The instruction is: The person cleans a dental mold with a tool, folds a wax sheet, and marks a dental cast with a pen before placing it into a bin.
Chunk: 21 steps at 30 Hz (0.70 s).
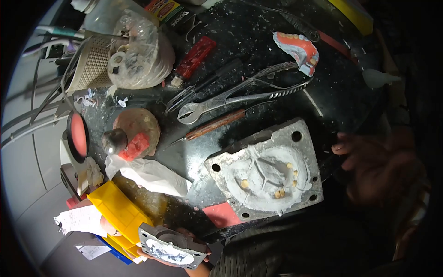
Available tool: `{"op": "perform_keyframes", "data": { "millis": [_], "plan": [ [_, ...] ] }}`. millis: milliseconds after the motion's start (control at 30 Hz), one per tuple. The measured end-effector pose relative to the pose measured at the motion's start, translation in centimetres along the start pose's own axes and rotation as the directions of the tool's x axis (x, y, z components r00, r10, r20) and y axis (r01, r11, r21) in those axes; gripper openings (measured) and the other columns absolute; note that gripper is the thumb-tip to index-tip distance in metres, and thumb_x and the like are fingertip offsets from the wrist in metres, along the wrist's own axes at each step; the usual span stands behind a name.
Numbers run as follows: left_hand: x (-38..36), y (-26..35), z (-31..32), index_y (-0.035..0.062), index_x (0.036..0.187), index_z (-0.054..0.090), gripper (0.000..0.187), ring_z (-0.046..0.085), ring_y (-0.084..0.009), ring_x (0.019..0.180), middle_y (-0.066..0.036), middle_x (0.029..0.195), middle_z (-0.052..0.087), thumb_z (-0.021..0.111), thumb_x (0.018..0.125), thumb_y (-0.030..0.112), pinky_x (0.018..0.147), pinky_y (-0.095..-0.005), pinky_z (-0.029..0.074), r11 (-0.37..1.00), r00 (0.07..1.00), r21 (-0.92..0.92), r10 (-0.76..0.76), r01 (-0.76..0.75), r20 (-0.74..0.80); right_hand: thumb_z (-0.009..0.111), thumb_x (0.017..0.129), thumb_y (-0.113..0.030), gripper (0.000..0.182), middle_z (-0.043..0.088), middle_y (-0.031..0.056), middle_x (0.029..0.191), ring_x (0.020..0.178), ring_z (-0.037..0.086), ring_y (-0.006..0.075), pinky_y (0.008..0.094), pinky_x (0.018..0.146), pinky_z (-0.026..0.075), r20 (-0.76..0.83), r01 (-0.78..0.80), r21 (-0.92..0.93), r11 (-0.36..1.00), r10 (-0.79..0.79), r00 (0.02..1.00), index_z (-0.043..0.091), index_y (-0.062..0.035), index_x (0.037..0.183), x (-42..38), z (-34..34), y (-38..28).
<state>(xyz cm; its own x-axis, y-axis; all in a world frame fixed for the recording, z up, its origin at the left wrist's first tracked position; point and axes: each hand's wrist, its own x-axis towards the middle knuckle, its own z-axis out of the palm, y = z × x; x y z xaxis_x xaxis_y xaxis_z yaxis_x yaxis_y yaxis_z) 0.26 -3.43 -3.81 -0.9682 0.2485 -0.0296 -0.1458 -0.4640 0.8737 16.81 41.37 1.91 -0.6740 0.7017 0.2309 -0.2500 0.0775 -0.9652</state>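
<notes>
My left hand (206,253), at the bottom, has its fingers around a small metal flask half (196,258) with a white, patchy cavity. At the right edge, in shadow, my right hand (376,166) holds nothing, its fingers apart. Between the hands, a larger metal flask half (309,138) lies on the dark table, filled with grey plaster that has several yellowish teeth set in it. My right hand is just right of this flask, not visibly touching it.
Large pliers (203,110), a wooden-handled tool (217,125) and a red-handled tool (196,57) lie on the table (240,27). A pink denture on plaster (302,51) is at upper right. Left are a round burner-like object (114,141), white tissue (145,175), yellow bin (117,205) and woven basket (92,62).
</notes>
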Motion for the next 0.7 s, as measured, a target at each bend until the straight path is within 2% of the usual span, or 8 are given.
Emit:
{"op": "perform_keyframes", "data": {
  "millis": [67,133,267,300,333,500,567,700],
  "plan": [
    [1.1,-0.6,0.9,0.017,0.158,0.026,0.081,0.063,-0.0381,0.106,-0.023,0.145,0.046,0.038,0.096,0.069,0.08,-0.0525,0.059,0.969,0.986,-0.225,-0.069,0.103,0.154,0.044,0.107,-0.035,0.04,0.067,0.0156,0.083,0.075,0.071,0.029,0.0408,0.079,0.059,-0.106,-0.176,0.073,0.982,0.183,0.977,0.052,0.002,0.119,0.1,0.7,-0.8],
    [0.8,-0.8,-0.5,0.0172,0.158,0.026,0.081,0.063,-0.0382,0.106,-0.023,0.145,0.046,0.038,0.096,0.069,0.08,-0.0527,0.059,0.946,0.971,-0.296,-0.063,0.131,0.229,0.05,0.106,-0.033,0.035,0.059,0.0062,0.072,0.058,0.059,0.0144,0.0297,0.063,0.052,-0.272,-0.324,-0.791,0.52,0.175,0.946,0.061,0.0005,0.102,1.8,3.2,-2.2],
    [-1.3,-1.5,-6.1,0.0063,0.157,0.021,0.108,0.053,-0.0536,0.122,-0.029,0.151,0.039,0.046,0.084,0.081,0.084,-0.0652,0.054,0.324,0.905,0.91,0.41,-0.26,0.112,0.054,0.104,-0.025,0.031,0.061,0.0028,0.074,0.058,0.054,0.0074,0.0266,0.059,0.045,-0.196,-0.466,-0.71,0.527,0.487,0.851,0.066,0.0008,0.093,3.9,1.3,-2.9],
    [0.6,-0.9,-2.0,0.0053,0.155,0.024,0.11,0.054,-0.0565,0.116,-0.03,0.146,0.042,0.044,0.082,0.085,0.076,-0.0659,0.055,0.959,0.999,0.282,0.036,-0.037,0.006,0.054,0.104,-0.022,0.028,0.062,0.0023,0.075,0.058,0.055,0.0077,0.0264,0.059,0.046,-0.087,-0.305,-0.586,0.75,0.316,0.945,0.067,0.0012,0.095,3.8,1.0,-1.7],
    [1.8,-0.3,1.2,0.0044,0.153,0.027,0.113,0.054,-0.0593,0.111,-0.03,0.142,0.046,0.042,0.08,0.088,0.067,-0.0667,0.055,0.772,0.93,-0.521,-0.276,0.365,0.242,0.054,0.104,-0.019,0.025,0.063,0.0017,0.076,0.058,0.056,0.0081,0.0262,0.06,0.046,-0.012,-0.11,-0.416,0.903,0.115,0.993,0.067,0.0016,0.098,4.1,0.9,-1.2],
    [1.6,0.6,5.3,0.0121,0.156,0.022,0.112,0.059,-0.0654,0.083,-0.043,0.132,0.045,0.029,0.079,0.094,0.061,-0.0698,0.052,0.77,0.929,-0.612,-0.337,0.179,-0.152,0.05,0.106,-0.016,0.027,0.071,0.0115,0.111,0.104,0.066,0.017,0.0287,0.095,0.05,0.33,0.249,-0.519,0.817,-0.077,0.941,0.067,0.0033,0.115,6.4,2.4,-0.2],
    [1.0,0.5,2.6,0.0092,0.156,0.019,0.118,0.057,-0.0674,0.095,-0.043,0.137,0.041,0.03,0.077,0.095,0.067,-0.069,0.055,0.896,0.895,-0.16,-0.433,0.415,-0.104,0.051,0.105,-0.015,0.027,0.071,0.0117,0.11,0.102,0.067,0.0166,0.0282,0.094,0.05,0.303,0.183,-0.483,0.856,-0.032,0.952,0.067,0.0038,0.114,5.2,3.3,-0.1],
    [0.8,0.6,2.9,0.0082,0.157,0.016,0.12,0.054,-0.0692,0.102,-0.043,0.141,0.037,0.03,0.076,0.095,0.067,-0.0698,0.055,0.668,0.815,-0.468,-0.498,0.578,0.297,0.053,0.104,-0.013,0.022,0.072,0.0104,0.095,0.091,0.068,0.0133,0.0279,0.083,0.051,0.186,0.107,-0.497,0.861,-0.015,0.983,0.068,0.0024,0.109,4.8,2.0,1.2]
  ]
}}
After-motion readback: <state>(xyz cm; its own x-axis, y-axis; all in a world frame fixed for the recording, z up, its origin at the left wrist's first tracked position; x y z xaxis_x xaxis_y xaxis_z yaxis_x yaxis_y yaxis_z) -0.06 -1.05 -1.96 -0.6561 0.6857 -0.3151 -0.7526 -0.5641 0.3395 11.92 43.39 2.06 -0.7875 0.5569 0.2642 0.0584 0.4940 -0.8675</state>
